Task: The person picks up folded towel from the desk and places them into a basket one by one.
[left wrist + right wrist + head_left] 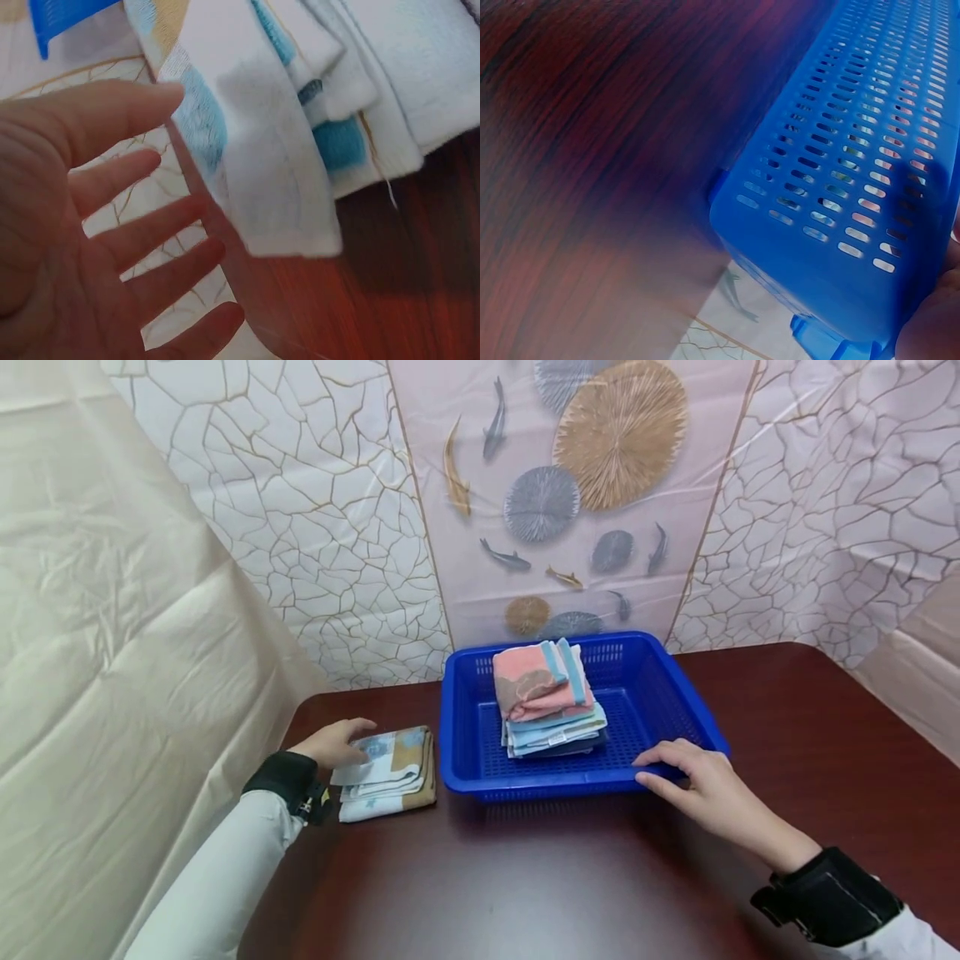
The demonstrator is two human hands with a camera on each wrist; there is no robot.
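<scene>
A small stack of folded towels (pixel 386 772), white, brown and blue, lies on the table to the left of a blue plastic basket (pixel 480 787). My left hand (pixel 335 743) is at the stack's left side, fingers spread apart. In the left wrist view, the thumb of the left hand (pixel 82 202) overlaps the edge of the top towel (pixel 277 172). Inside the basket is another pile, with a pink and blue folded towel (pixel 536 677) on top. My right hand (pixel 697 781) grips the basket's near rim by its right corner, thumb in front and fingers over the rim.
The dark red-brown wooden table (pixel 510 893) stands against a patterned wall cloth (pixel 330 502) at the back. A cream cloth (pixel 112 635) hangs along the left side. The basket's slotted side wall (pixel 840 165) fills the right of the right wrist view.
</scene>
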